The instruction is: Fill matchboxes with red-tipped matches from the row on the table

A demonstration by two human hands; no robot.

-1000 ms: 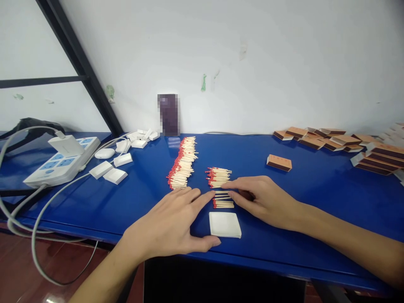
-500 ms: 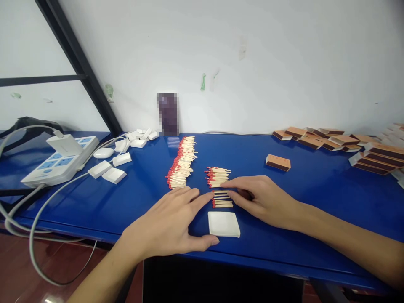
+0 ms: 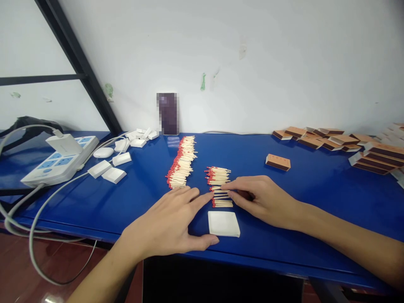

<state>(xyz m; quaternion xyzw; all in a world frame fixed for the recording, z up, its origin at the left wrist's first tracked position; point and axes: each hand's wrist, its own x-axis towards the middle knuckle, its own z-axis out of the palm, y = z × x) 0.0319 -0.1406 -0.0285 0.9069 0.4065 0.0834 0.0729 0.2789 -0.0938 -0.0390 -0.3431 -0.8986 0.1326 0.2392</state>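
My left hand [image 3: 168,223] lies over the blue table with fingers spread, its index fingertip touching the red heads of a few matches [image 3: 221,194]. On their bare wooden ends rest the index finger and thumb of my right hand [image 3: 268,204], the two tips apart and the other fingers curled. Nearer me lies a tight row of matches [image 3: 223,203], and farther off a small heap of matches [image 3: 219,174]. Below the row sits a flat white square piece [image 3: 224,224], close to my left thumb. A long line of matches [image 3: 183,164] runs away beyond my left hand.
Orange matchboxes [image 3: 330,143] are piled at the back right, with a single matchbox [image 3: 277,162] before them. White trays [image 3: 113,175], an earbud case [image 3: 103,152] and a power strip [image 3: 63,162] with cables occupy the left. A blurred phone-like object [image 3: 168,113] leans on the wall.
Under my right index finger a match has slid from the small heap towards me, widening the gap there. My left hand has barely moved.
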